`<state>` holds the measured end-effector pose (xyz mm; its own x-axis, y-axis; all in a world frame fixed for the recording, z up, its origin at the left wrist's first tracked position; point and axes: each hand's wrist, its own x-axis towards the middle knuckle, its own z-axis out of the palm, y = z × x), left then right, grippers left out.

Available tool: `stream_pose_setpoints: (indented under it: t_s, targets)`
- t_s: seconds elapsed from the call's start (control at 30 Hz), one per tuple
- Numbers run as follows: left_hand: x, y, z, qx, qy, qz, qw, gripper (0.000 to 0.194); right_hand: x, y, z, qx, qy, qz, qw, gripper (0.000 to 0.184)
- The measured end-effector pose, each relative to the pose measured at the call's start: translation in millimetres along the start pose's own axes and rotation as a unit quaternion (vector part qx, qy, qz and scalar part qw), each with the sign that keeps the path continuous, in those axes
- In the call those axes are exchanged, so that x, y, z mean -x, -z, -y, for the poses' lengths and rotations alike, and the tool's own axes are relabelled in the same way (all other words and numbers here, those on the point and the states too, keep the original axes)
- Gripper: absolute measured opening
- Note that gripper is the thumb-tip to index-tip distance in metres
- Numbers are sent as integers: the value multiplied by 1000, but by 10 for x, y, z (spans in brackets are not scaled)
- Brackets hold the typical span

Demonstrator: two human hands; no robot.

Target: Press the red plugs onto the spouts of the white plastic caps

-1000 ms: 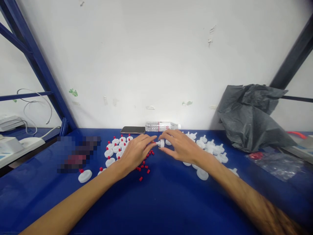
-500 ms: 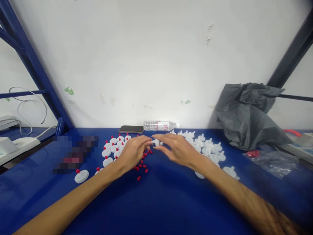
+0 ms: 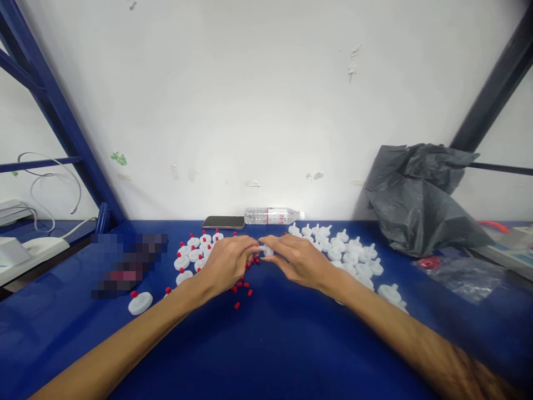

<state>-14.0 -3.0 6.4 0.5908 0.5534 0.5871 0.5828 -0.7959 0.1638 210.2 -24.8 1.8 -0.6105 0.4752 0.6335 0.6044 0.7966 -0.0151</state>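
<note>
My right hand [image 3: 297, 258] grips a white plastic nozzle lid [image 3: 267, 250] by its round base, thumb below and fingers above. The lid lies sideways, its spout turned left toward my left hand [image 3: 231, 256]. Those left fingertips are pinched together at the spout's tip, on a small red cap that they now hide. Loose red caps [image 3: 237, 305] lie scattered on the blue table below my left hand. Several white lids with red caps on their spouts [image 3: 140, 303] stand to the left. Uncapped white nozzle lids [image 3: 389, 292] cluster on the right, partly behind my right forearm.
A phone [image 3: 224, 223] and a lying water bottle [image 3: 272, 215] are by the wall. At right are a grey plastic bag [image 3: 420, 194] and a clear bag [image 3: 466, 278]. A blurred dark item [image 3: 133, 266] lies left, near a blue post [image 3: 70, 128].
My hands have come slightly left and closer together. The red tip seen between left fingers and spout is now covered, and the lid has turned a little in the right hand.
</note>
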Motion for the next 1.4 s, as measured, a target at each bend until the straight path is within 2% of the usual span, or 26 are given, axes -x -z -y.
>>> stream_pose_setpoints:
  t_s: [0.13, 0.23, 0.4, 0.47, 0.6, 0.7, 0.9, 0.97, 1.03, 1.17, 1.27, 1.4]
  targets:
    - [-15, 36, -22, -41, 20, 29, 999, 29, -9, -23, 18, 45, 33, -10, 998, 34]
    - [-23, 13, 29, -36, 32, 37, 998, 29, -76, -14, 64, 87, 26, -17, 996, 31]
    - [-44, 3, 80, -44, 8, 29, 999, 30, -202, 78, 153, 131, -51, 48, 989, 18]
    - [-57, 31, 68, -50, -7, 21, 999, 32, -195, 109, 141, 132, -88, 65, 985, 18]
    - [-78, 84, 83, -81, 30, 30, 996, 38, -105, 132, 0, 94, -122, 66, 986, 18]
    - [-71, 81, 155, -117, 62, 55, 990, 31, -60, 137, -116, 77, -121, 56, 988, 14]
    - [-33, 32, 199, -181, 90, 171, 964, 28, -66, 120, -143, 59, -158, 153, 974, 11]
    - [-24, 18, 178, -188, 87, 185, 961, 28, -77, 133, -132, 54, -161, 168, 971, 13]
    - [-21, 8, 162, -194, 84, 188, 959, 27, -94, 189, -151, 57, -177, 170, 968, 21]
    - [-28, 6, 156, -202, 87, 201, 955, 29, -97, 398, -345, 140, -268, 143, 942, 37]
    - [-27, 8, 169, -198, 88, 202, 955, 27, -23, 525, -585, 196, -323, 139, 916, 33]
    - [-21, 2, 182, -182, 94, 195, 959, 23, 105, 567, -818, 204, -361, 176, 893, 31]
